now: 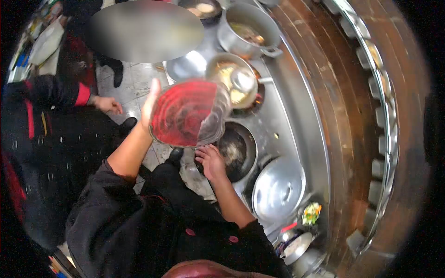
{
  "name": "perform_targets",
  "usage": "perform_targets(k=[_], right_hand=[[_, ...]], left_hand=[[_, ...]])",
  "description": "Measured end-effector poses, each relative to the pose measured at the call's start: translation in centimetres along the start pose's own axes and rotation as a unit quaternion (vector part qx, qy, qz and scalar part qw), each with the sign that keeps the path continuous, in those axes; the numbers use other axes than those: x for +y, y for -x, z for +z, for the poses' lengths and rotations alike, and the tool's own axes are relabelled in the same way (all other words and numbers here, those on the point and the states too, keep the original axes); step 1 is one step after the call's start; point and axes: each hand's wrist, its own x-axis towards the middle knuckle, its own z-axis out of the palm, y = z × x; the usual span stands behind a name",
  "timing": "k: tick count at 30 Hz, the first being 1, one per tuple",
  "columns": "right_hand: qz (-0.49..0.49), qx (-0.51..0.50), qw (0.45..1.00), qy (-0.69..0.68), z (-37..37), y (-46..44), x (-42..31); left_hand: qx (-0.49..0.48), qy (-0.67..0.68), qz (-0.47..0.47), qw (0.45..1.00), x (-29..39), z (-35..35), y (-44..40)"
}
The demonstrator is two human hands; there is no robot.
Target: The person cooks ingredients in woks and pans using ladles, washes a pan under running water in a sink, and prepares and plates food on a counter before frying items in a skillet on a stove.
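Observation:
My left hand (149, 104) is raised and holds a round dish (183, 111) by its left edge. The dish is tilted, part red with ring-like bands and part clear or dark at the right; motion blurs it, so its exact kind is unclear. Just below the dish is my right hand (211, 161), its fingers slightly bent and apart, with nothing seen in them. It hovers by the left rim of a dark wok (250, 155) with some pale, wet-looking content. Whether the fingers touch the rim I cannot tell.
Behind the dish stand a pan with pale food and a ladle (243, 81) and a large pot (276, 34). A metal lid (278, 187) lies right of the wok, near a small bowl of chopped vegetables (311, 214). A co-worker in black (51, 139) stands at left.

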Motion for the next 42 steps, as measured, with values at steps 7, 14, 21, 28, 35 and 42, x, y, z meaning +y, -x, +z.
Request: perform_targets(k=[7,14,21,28,35,42], right_hand=[[0.086,-0.114,0.982,-0.123,3.5,-5.2,0.7],[-0.097,0.136,0.866,0.472,-3.0,3.7,-9.2],[-0.168,0.166,0.616,0.751,-4.0,9.3,-13.2],[-0.146,0.232,0.566,0.778,-3.3,2.9,-12.1],[-0.17,0.154,0.654,0.721,-3.8,6.1,-13.6],[-0.065,0.134,0.702,0.696,-1.0,5.7,-14.9]], left_hand=[[0.113,-0.45,0.191,0.865,7.3,-11.6,2.4],[0.161,-0.632,0.113,0.749,6.7,-17.9,4.7],[0.221,-0.314,0.039,0.923,4.1,-22.8,0.3],[0.243,-0.145,-0.017,0.959,4.1,-18.8,-4.5],[0.19,-0.12,-0.053,0.973,6.5,-20.2,-4.6],[0.225,-0.127,-0.047,0.965,7.7,-18.8,-4.7]])
